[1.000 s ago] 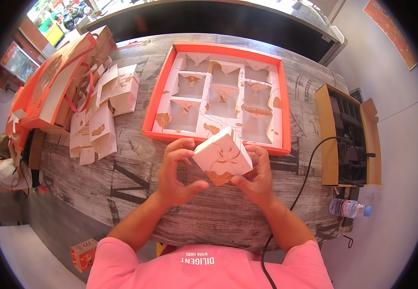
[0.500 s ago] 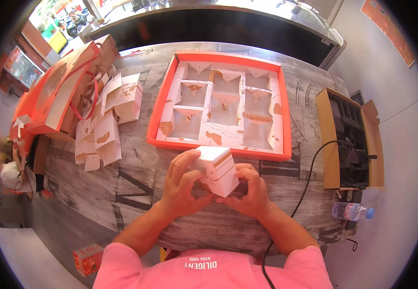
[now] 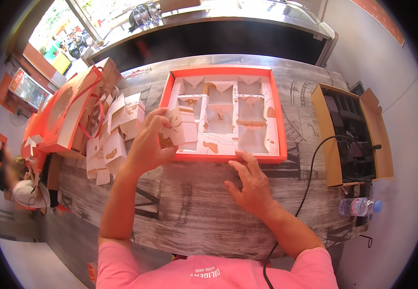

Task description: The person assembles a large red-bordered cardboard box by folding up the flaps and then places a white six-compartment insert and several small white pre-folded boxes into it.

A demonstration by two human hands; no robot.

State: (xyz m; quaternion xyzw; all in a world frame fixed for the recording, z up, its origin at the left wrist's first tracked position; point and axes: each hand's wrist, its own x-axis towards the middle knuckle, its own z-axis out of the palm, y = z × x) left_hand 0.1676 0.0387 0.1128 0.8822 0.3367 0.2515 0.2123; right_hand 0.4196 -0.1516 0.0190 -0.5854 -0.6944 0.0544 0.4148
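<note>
My left hand [image 3: 152, 140] grips a small white carton [image 3: 182, 126] with gold print. It holds the carton over the left part of a shallow orange-red gift box [image 3: 282, 130], covering some of the compartments there. Inside the box lies a white divider insert [image 3: 218, 144] with gold leaf patterns and several square openings. Near the front edge of the box is my right hand [image 3: 253, 187], holding nothing, its fingers apart and the fingertips close to the rim. Whether they touch the rim I cannot tell.
Several white folded cartons [image 3: 115, 135] lie at the left, beside an orange gift bag [image 3: 71, 111] with a ribbon. On the right stand a brown cardboard box [image 3: 320, 139] with black contents and a water bottle [image 3: 358, 207]. A black cable [image 3: 301, 202] runs along my right arm.
My left hand has carried the white carton forward and left, over the gift box. My right hand has let go of the carton and moved slightly right.
</note>
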